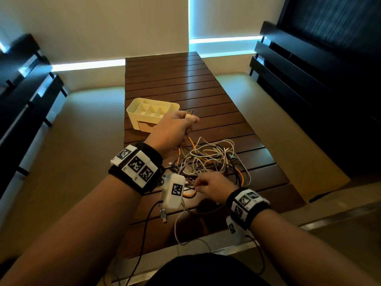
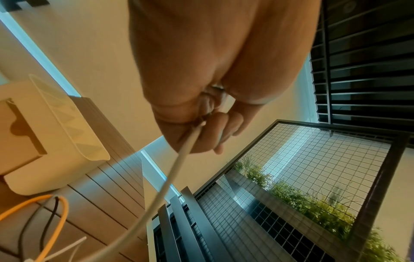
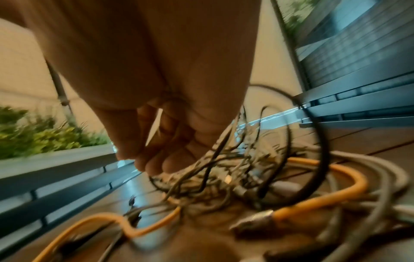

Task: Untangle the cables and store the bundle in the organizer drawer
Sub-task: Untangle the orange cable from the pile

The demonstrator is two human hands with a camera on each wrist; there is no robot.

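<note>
A tangle of white, black and orange cables (image 1: 214, 159) lies on the near half of the slatted wooden table (image 1: 185, 79). My left hand (image 1: 177, 126) is raised above it and grips a white cable (image 2: 174, 170), whose metal USB plug (image 1: 189, 114) sticks out past the thumb. The cable runs down from the fist into the pile. My right hand (image 1: 210, 185) sits at the near edge of the tangle (image 3: 224, 177), fingers curled around thin strands. An orange cable (image 3: 336, 177) loops below it. The white organizer (image 1: 152, 118) with a wood-fronted drawer (image 1: 147, 125) stands behind my left hand.
Dark slatted benches (image 1: 309, 79) flank the table on both sides. The organizer (image 2: 44, 141) stands near the table's left edge. The far half of the table holds nothing. A wire-mesh panel with plants (image 2: 313, 177) shows in the left wrist view.
</note>
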